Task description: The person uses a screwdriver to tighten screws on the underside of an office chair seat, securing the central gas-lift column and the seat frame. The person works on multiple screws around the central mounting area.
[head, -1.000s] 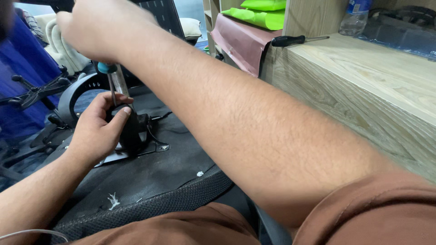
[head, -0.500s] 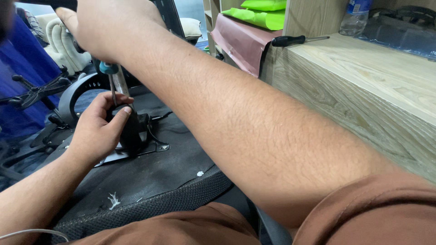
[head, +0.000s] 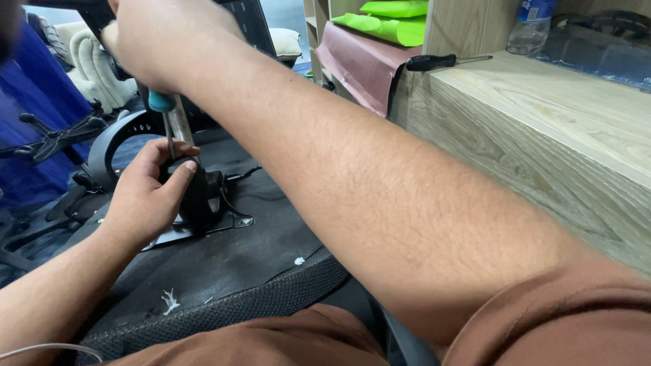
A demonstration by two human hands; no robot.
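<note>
Your right hand (head: pixel 166 41), at the upper left of the frame, is closed in a fist around the handle of a screwdriver (head: pixel 163 115). Only the teal end of the handle shows below your fist, and the metal shaft runs straight down from it, roughly upright. Your right forearm crosses the whole picture from the lower right corner up to that fist.

Your left hand (head: pixel 146 196) sits in the left middle of the frame, just below the screwdriver. Its thumb and forefinger are pinched together at the lower end of the shaft, touching it, while the other fingers curl round a black mechanism (head: pixel 200 200) mounted on a flat metal plate (head: pixel 203 227). The tip of the screwdriver is hidden between your fingers and the mechanism, so you cannot tell what it meets.

The mechanism and plate lie on the dark underside of a chair seat (head: pixel 224 271), which fills the lower left and centre of the frame. Its mesh edge runs along the bottom, and a few pale flecks dot the surface. A curved black armrest (head: pixel 112 139) shows behind your left hand, and a black star-shaped chair base (head: pixel 57 132) lies at the far left against something blue.

On the right a wooden bench (head: pixel 542 135) runs from the centre to the right edge. A second screwdriver with a black handle (head: pixel 441 62) rests on its near corner. A clear plastic bottle (head: pixel 529 27) stands at the upper right. Bright green packets (head: pixel 386 20) lie at the top centre above a reddish-brown sheet (head: pixel 359 64).
</note>
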